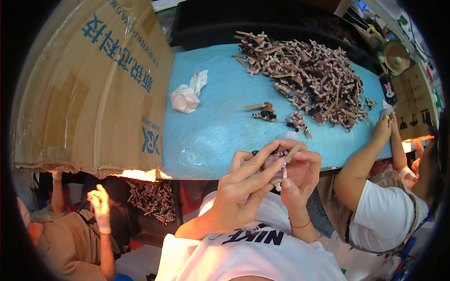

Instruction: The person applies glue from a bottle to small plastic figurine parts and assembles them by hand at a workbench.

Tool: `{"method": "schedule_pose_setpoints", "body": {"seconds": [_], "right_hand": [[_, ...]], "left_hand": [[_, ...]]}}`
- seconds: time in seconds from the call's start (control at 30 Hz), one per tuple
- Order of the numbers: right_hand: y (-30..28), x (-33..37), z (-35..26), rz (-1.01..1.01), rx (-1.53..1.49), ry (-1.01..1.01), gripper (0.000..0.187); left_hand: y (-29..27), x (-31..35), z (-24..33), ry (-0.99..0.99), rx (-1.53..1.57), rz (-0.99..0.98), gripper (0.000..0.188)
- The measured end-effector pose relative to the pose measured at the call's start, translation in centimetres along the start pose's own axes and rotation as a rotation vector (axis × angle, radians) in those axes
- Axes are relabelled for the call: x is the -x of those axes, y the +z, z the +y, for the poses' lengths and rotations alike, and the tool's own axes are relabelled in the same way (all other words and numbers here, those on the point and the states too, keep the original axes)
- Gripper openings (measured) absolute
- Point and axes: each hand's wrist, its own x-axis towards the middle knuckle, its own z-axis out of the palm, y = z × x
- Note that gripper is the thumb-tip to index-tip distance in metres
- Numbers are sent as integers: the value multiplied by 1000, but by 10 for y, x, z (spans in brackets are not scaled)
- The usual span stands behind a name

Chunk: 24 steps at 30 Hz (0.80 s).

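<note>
Close to my chest, at the near edge of the blue-topped table (211,136), my left hand (243,187) and my right hand (302,171) are closed on one small toy figure (273,162). It has a pinkish-brown body with black parts, and a flat tan stick juts up from it. Fingers of both hands cover much of the figure. Just beyond my hands lie a loose figure with black parts (267,112) and a paler loose figure (297,122). Farther back is a large heap of similar figures (314,75), several with tan sticks poking out.
A tall cardboard box (93,93) stands on the left, beside crumpled white tissue (186,97). A black tray of figures (152,199) sits low at left. People work on both sides; the right person's hands (386,122) reach the table edge near a small fan (396,57).
</note>
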Motion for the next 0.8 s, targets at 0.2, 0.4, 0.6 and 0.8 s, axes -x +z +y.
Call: {"method": "schedule_pose_setpoints", "body": {"seconds": [0.2, 0.4, 0.6, 0.8], "right_hand": [[-3, 2, 1, 13, -40, 21, 42], [-6, 3, 0, 26, -61, 15, 42], [-7, 4, -1, 46, -73, 32, 42], [-11, 5, -2, 31, -93, 6, 43]], "left_hand": [[1, -3, -1, 10, -11, 7, 42], [4, -5, 2, 5, -43, -11, 43], [4, -6, 2, 0, -53, -36, 43], [8, -7, 4, 33, -107, -50, 44]]}}
